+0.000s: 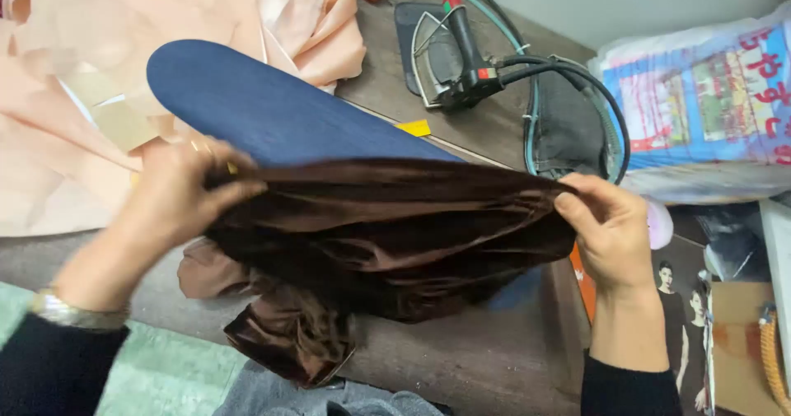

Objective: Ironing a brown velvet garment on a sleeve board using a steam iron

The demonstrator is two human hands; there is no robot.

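Observation:
A dark brown velvet cloth is stretched between my two hands over the near end of a blue padded ironing board. My left hand grips the cloth's upper edge at the left, fingers closed on it; a metal watch sits on that wrist. My right hand pinches the same edge at the right. The lower part of the cloth hangs in folds down to the wooden table.
An iron rests on a dark mat at the back, its black cord looping right. Peach fabric is piled at the left. A printed plastic bag lies at the right, and magazines and boxes stand below it.

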